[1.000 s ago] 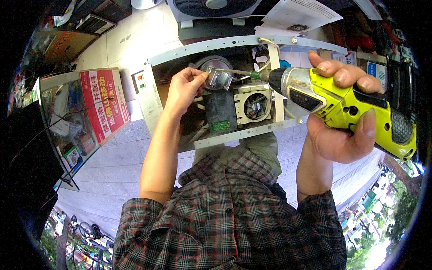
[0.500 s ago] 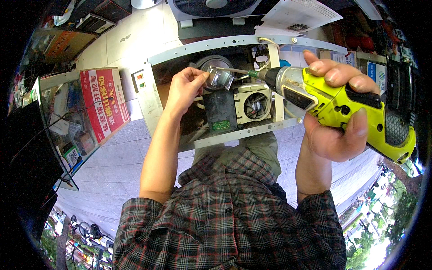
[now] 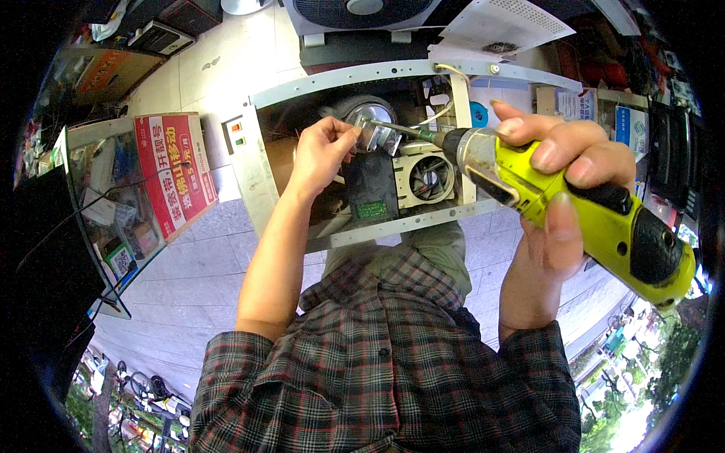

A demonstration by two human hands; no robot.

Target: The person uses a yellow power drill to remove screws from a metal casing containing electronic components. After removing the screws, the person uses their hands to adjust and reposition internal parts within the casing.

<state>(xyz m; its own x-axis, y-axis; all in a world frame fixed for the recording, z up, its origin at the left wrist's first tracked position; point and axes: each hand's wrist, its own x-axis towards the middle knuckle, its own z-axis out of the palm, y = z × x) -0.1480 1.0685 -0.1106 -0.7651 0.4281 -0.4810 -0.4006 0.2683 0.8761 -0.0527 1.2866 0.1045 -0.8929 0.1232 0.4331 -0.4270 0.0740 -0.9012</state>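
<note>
My left hand [image 3: 323, 155] pinches a small, shiny, clear plastic bag [image 3: 385, 140] between thumb and fingertips; what is inside I cannot make out. In my right hand [image 3: 581, 155] is a yellow-green and black cordless drill [image 3: 532, 181], lying nearly level. Its long thin bit [image 3: 404, 131] points left, with the tip at the bag close to my left fingers. Beneath both hands lies an open metal appliance casing [image 3: 340, 78]. Inside it sit a round metal part [image 3: 370, 112], a square-framed fan [image 3: 428, 180] and a green circuit board [image 3: 371, 210].
To the left stands a glass case [image 3: 113, 219] with a red printed panel [image 3: 174, 170]. A perforated white metal panel [image 3: 502, 26] leans at the far side, beside a dark appliance with a round grille [image 3: 362, 9]. Boxes [image 3: 630, 124] stand at the right.
My left hand has shifted slightly right with the bag. The drill has moved a little left and down, and my right fingers have changed their place on it.
</note>
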